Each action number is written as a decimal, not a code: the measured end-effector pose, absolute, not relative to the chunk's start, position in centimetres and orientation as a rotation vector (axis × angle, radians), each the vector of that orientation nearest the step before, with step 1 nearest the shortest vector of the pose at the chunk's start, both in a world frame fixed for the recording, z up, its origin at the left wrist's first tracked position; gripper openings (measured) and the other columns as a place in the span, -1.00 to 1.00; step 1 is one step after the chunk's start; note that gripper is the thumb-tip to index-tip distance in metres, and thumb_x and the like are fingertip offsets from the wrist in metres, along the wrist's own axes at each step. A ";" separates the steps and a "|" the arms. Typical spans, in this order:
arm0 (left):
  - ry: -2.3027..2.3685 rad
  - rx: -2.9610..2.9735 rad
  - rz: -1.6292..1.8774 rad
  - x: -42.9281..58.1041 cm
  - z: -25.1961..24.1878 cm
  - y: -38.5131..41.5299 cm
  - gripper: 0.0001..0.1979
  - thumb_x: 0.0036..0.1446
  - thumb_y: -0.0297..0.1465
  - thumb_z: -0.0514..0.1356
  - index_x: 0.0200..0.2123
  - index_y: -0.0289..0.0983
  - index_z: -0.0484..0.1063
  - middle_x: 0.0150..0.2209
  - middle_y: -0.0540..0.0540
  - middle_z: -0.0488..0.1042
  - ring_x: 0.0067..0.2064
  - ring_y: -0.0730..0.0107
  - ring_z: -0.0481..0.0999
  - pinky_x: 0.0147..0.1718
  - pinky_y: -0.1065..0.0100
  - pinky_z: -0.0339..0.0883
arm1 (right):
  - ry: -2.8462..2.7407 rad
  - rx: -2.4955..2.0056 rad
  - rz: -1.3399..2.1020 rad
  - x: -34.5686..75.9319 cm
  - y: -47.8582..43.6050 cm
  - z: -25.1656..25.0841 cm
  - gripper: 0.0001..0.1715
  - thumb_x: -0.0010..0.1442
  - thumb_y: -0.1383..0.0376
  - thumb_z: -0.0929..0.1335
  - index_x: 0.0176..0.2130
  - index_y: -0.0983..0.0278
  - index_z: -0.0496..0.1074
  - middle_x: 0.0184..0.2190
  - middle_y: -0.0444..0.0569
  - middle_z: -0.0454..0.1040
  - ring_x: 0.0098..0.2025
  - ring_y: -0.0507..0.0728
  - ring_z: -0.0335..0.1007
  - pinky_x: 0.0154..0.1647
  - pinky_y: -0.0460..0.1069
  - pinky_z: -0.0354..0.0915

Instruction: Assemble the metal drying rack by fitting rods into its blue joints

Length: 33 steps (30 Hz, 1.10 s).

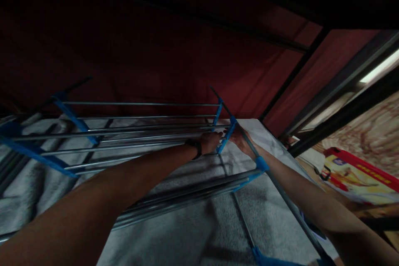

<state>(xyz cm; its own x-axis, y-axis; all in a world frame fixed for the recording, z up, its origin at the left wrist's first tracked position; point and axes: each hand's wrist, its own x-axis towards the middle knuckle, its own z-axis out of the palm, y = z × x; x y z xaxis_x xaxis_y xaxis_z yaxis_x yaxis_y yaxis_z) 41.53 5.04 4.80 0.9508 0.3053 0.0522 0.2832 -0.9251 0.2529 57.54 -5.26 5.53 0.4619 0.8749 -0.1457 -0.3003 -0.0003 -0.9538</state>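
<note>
A rack of thin grey metal rods and blue plastic brackets lies in front of me, its tiers joined by side poles. My left hand, with a black band on the wrist, is closed around the end of a metal rod beside a blue bracket. My right hand reaches under a side pole and grips the same bracket from its outer side, fingers partly hidden. A lower tier of rods meets another blue bracket nearer to me.
Under the rack is a grey-white fleecy cloth. A dark red panel with dark frame bars stands behind. At the far left sit more blue brackets. On the right, past a dark bar, lies a red and yellow printed package.
</note>
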 end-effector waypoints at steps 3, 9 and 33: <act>0.478 2.745 0.190 42.3 4.0 5.3 -0.54 0.35 -0.40 0.11 0.29 -0.29 0.33 0.11 -0.28 0.55 0.11 0.11 0.56 0.03 0.23 0.42 | -0.607 -1.226 0.967 57.3 -5.3 4.3 -0.64 0.27 -0.04 0.35 -0.32 0.17 0.46 -0.33 0.00 0.62 -0.08 0.21 0.55 -0.01 0.09 0.43; 0.483 2.548 0.214 42.3 3.8 5.7 -0.61 0.33 -0.32 0.14 0.18 -0.11 0.49 -0.01 -0.11 0.62 0.05 0.15 0.58 -0.04 0.29 0.38 | -0.668 -1.303 0.907 57.3 -5.3 3.4 -0.63 0.09 -0.09 0.45 -0.34 0.14 0.51 -0.25 0.04 0.61 -0.04 0.26 0.54 0.00 0.14 0.46; 0.431 2.501 0.098 41.9 6.0 6.1 -0.67 0.35 -0.23 0.04 -0.13 -0.19 0.57 -0.26 -0.04 0.60 -0.22 0.30 0.56 -0.35 0.39 0.19 | -0.734 -1.391 0.844 55.2 -5.7 4.1 -0.47 0.13 -0.25 0.36 -0.35 0.13 0.43 -0.30 0.05 0.58 -0.05 0.30 0.52 0.06 0.16 0.39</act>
